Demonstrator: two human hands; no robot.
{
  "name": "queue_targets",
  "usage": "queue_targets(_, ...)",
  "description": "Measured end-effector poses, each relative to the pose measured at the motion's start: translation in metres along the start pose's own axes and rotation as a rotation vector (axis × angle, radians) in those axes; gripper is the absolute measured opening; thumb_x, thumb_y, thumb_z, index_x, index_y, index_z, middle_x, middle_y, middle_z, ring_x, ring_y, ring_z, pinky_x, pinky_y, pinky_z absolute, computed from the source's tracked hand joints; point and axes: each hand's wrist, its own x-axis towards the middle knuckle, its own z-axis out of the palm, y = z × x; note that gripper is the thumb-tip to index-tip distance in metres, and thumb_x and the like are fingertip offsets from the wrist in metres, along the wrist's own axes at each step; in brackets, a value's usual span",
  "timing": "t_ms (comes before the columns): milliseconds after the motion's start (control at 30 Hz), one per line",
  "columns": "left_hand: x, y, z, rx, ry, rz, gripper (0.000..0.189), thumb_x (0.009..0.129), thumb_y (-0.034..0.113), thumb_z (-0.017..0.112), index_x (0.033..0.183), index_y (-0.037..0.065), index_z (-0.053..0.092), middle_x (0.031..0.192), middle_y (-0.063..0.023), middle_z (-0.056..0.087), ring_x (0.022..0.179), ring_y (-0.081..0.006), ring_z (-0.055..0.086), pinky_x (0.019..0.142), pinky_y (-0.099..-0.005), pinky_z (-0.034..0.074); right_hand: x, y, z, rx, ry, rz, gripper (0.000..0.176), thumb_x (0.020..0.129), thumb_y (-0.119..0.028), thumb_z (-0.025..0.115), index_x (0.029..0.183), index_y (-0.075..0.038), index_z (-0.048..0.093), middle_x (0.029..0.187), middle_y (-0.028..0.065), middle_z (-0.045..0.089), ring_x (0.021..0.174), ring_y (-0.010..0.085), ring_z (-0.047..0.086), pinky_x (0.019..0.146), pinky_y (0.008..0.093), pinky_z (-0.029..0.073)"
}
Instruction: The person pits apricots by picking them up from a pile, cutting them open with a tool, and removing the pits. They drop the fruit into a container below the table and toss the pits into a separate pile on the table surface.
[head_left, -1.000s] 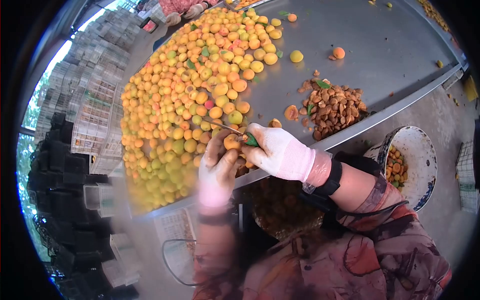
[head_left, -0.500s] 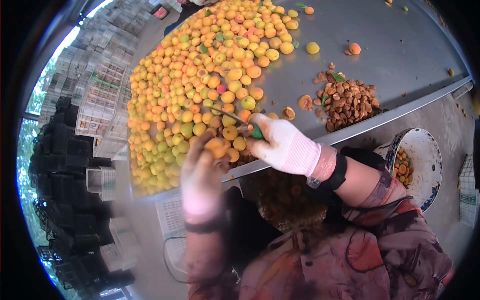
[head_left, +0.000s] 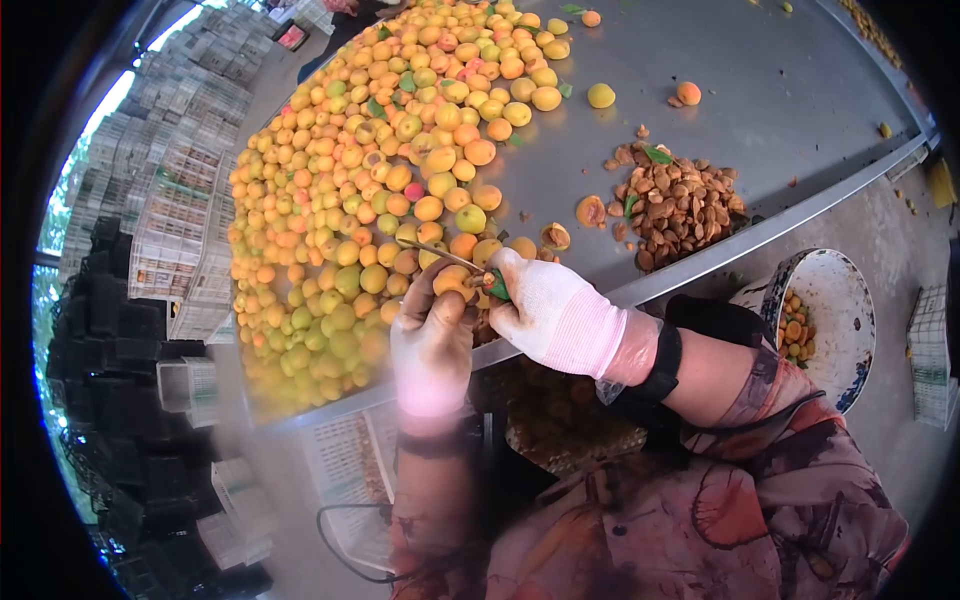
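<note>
My left hand (head_left: 435, 345), in a white glove with bare fingertips, holds an apricot (head_left: 453, 281) between thumb and fingers at the table's near edge. In my right hand (head_left: 555, 310), also gloved, is a thin tool with a green handle (head_left: 497, 285). Its narrow metal shaft (head_left: 437, 251) points left, across the top of the held apricot. Beyond both hands spreads a large heap of yellow and orange apricots (head_left: 340, 200). A pile of brown pits (head_left: 680, 205) lies to the right, with an opened apricot (head_left: 591, 211) beside it.
The metal table (head_left: 780, 130) has a raised near rim. A white bucket (head_left: 850, 330) with fruit inside stands below it at the right. Stacked white crates (head_left: 180, 235) and black crates (head_left: 100, 400) fill the left. Below the table are a white crate (head_left: 340, 450) and a dark cable.
My left hand has moved right and upright, bringing the apricot against the tool in my right hand. The view has shifted, so the table contents appear farther left.
</note>
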Motion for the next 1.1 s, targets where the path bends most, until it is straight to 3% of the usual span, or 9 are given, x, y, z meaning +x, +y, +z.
queue_targets(367,-0.001,-0.010,0.012,0.113,-0.029,0.060,0.054,0.092,0.023,0.069,0.131,-0.009,0.049,0.121,-0.0122,0.060,0.111,-0.0214,0.059,0.095,-0.0352,0.048,-0.001,0.006,0.003,-0.110,0.093,-0.015,0.028,0.088,-0.020,0.057,0.101,0.004,0.050,0.075,0.0223,0.063,0.076,0.0408,0.064,0.063,0.0470,0.051)
queue_targets(467,0.000,-0.005,0.007,0.303,-0.018,0.085,0.054,0.091,0.019,0.069,0.132,-0.007,0.047,0.122,-0.0105,0.058,0.110,-0.0208,0.058,0.095,-0.0334,0.047,0.004,0.010,-0.007,0.112,0.040,-0.011,0.025,0.087,-0.020,0.056,0.090,0.005,0.053,0.067,0.0188,0.059,0.068,0.0342,0.064,0.059,0.0429,0.050)
queue_targets(567,0.001,-0.008,0.001,0.172,-0.089,0.106,0.054,0.090,0.020,0.071,0.131,-0.006,0.048,0.123,-0.0114,0.058,0.108,-0.0215,0.059,0.094,-0.0336,0.047,0.004,0.010,-0.027,0.922,-0.501,0.404,0.024,0.084,-0.018,0.056,0.067,-0.003,0.050,0.054,0.0022,0.045,0.041,0.0106,0.042,0.038,0.0269,0.032)
queue_targets(767,0.003,-0.011,0.005,-0.093,-0.084,0.049,0.058,0.087,0.027,0.075,0.127,-0.007,0.051,0.114,-0.0107,0.061,0.100,-0.0204,0.060,0.092,-0.0356,0.048,0.007,0.023,-0.030,1.493,-0.746,0.599,0.019,0.084,-0.018,0.056,0.071,-0.005,0.051,0.056,-0.0001,0.046,0.038,0.0075,0.039,0.036,0.0237,0.029)
queue_targets(800,0.005,-0.012,0.004,-0.093,-0.083,0.053,0.058,0.087,0.027,0.075,0.127,-0.007,0.051,0.114,-0.0107,0.061,0.100,-0.0204,0.060,0.092,-0.0356,0.048,0.008,0.022,-0.028,1.491,-0.749,0.597,0.019,0.084,-0.018,0.056,0.071,-0.005,0.051,0.056,-0.0001,0.046,0.038,0.0075,0.039,0.036,0.0237,0.029)
queue_targets(900,0.009,-0.011,0.002,-0.126,-0.037,0.080,0.057,0.089,0.026,0.073,0.129,-0.006,0.049,0.116,-0.0114,0.060,0.099,-0.0203,0.059,0.091,-0.0344,0.047,0.007,0.015,-0.015,0.638,-0.121,-0.064,0.021,0.084,-0.017,0.054,0.087,0.003,0.049,0.060,0.0126,0.054,0.056,0.0265,0.059,0.052,0.0388,0.047)
queue_targets(933,0.009,-0.009,0.003,-0.106,-0.031,0.073,0.056,0.090,0.025,0.071,0.130,-0.006,0.047,0.117,-0.0111,0.060,0.101,-0.0199,0.059,0.091,-0.0343,0.047,0.006,0.013,-0.014,0.639,-0.123,-0.066,0.021,0.084,-0.017,0.054,0.087,0.003,0.049,0.060,0.0126,0.054,0.056,0.0265,0.059,0.052,0.0388,0.047)
queue_targets(1033,0.008,-0.007,0.007,-0.088,-0.029,0.049,0.055,0.092,0.023,0.069,0.132,-0.005,0.045,0.118,-0.0108,0.059,0.105,-0.0196,0.058,0.093,-0.0339,0.047,0.000,0.008,-0.015,0.136,-0.112,-0.004,0.030,0.086,-0.018,0.061,0.098,0.006,0.048,0.076,0.0299,0.056,0.083,0.0486,0.059,0.067,0.0472,0.048)
queue_targets(1100,0.007,-0.008,0.006,-0.090,-0.035,0.031,0.054,0.092,0.022,0.068,0.133,-0.005,0.044,0.118,-0.0108,0.059,0.106,-0.0197,0.057,0.094,-0.0338,0.046,-0.002,0.008,-0.013,0.093,-0.097,0.001,0.031,0.086,-0.019,0.061,0.097,0.006,0.048,0.076,0.0300,0.057,0.083,0.0484,0.059,0.066,0.0473,0.048)
